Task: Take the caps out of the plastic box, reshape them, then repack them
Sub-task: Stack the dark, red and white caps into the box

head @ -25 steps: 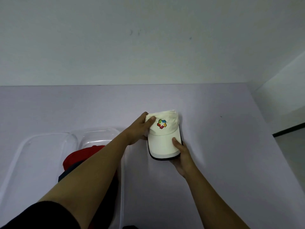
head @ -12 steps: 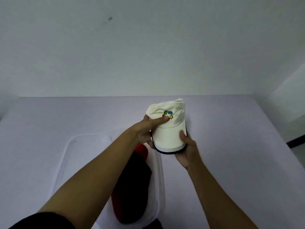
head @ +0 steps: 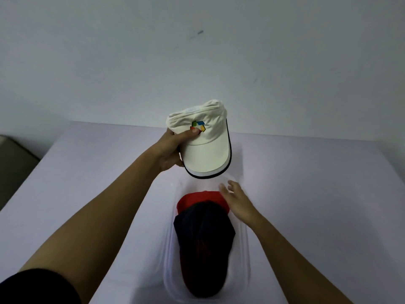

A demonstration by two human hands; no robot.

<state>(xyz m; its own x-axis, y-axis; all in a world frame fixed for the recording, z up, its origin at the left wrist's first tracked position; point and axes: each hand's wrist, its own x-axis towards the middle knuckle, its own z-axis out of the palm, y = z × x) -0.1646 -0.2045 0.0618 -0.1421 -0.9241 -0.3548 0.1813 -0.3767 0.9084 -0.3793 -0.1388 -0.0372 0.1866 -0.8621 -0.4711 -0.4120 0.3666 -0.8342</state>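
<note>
Fingers of our left hand (head: 169, 150) pinch the white cap (head: 206, 152) by its multicoloured emblem (head: 199, 126); our right hand (head: 237, 202) hangs loose-fingered over the plastic box (head: 247, 255)

Single head-worn wide-angle view, facing forward-down over table (head: 306, 194) toward wall (head: 197, 51); plastic box (head: 243, 249) close below.

Plastic box (head: 169, 255) mostly filled: dark cap (head: 203, 238) covers the near and middle part, with the red cap (head: 197, 197) showing beyond it. The only free slot inside is the far-end strip. White cap (head: 206, 150), gripped by left hand (head: 171, 150), hangs above that strip. Right hand (head: 238, 200) hovers with fingers spread over the far right rim. Table (head: 317, 194) is passable on both sides of the box.
</note>
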